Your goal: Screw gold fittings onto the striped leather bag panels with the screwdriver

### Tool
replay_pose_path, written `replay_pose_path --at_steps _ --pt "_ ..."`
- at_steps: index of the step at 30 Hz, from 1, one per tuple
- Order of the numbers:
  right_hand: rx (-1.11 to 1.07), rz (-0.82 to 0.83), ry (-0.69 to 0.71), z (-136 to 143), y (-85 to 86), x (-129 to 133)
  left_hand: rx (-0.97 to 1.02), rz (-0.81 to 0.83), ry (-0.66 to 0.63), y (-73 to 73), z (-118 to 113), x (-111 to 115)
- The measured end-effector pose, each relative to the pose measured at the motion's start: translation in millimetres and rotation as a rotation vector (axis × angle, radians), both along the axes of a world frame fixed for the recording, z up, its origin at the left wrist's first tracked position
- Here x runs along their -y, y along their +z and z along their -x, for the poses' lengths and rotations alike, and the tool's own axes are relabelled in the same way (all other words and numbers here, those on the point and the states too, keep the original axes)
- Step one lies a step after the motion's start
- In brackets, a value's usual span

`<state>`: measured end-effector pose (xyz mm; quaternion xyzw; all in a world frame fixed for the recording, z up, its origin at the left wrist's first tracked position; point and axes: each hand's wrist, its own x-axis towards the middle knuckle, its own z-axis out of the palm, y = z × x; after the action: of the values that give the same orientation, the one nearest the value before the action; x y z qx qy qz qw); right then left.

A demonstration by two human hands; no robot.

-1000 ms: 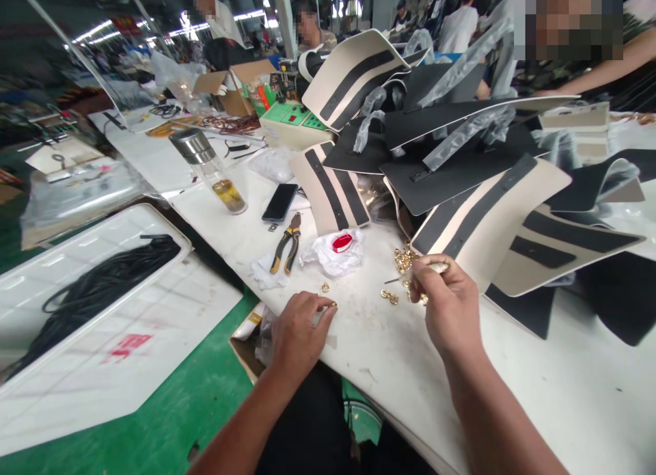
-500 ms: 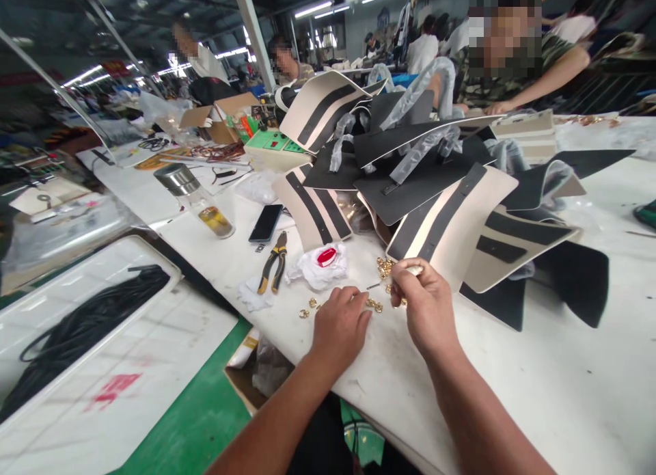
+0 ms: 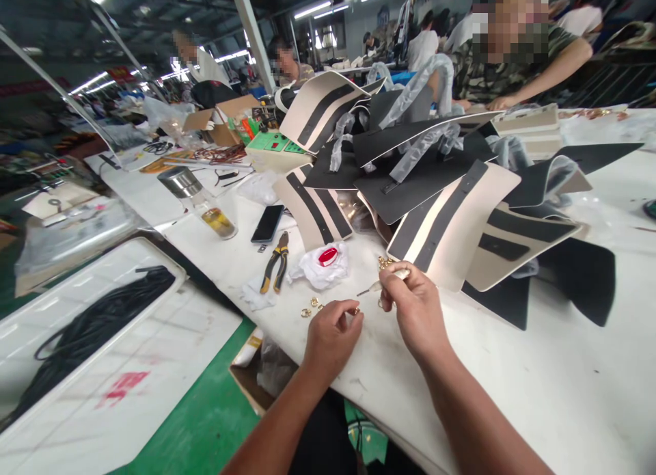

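Note:
My right hand is closed around a small screwdriver with a pale handle, its thin metal tip pointing left. Just left of that tip, my left hand pinches a small gold metal fitting between thumb and fingers; most of the piece is hidden. A few loose gold fittings lie on the white table beside my left hand. More gold fittings sit in a small heap beyond my right hand. Near them, a red oval object rests on crumpled white paper.
Pliers, a phone and a glass bottle stand or lie to the left. Black and cream panels with wrapped handles pile up ahead. A co-worker's arm is across the table. A white tray holds black cord.
My left hand has lifted from the table and now pinches a gold fitting taken from the near group. My right hand has drawn slightly left, the screwdriver tip nearer the left fingers.

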<state>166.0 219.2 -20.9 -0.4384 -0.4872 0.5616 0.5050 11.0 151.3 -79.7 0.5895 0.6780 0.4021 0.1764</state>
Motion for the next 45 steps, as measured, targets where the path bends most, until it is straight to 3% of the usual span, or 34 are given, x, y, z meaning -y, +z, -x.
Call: replay_pose_path --at_steps 6,14,23,45 --pt "0.079 -0.029 0.127 11 -6.6 8 0.269 -0.052 0.086 -4.9 5 22" --pt "0.274 -0.130 0.180 10 -17.9 7 0.410 -0.061 0.134 -11.9 4 21" --pt "0.423 -0.296 0.213 16 -19.4 13 0.355 -0.085 0.093 -10.6 6 22" --pt "0.526 -0.446 0.173 16 -14.6 16 0.324 -0.081 0.095 -8.9 6 22"
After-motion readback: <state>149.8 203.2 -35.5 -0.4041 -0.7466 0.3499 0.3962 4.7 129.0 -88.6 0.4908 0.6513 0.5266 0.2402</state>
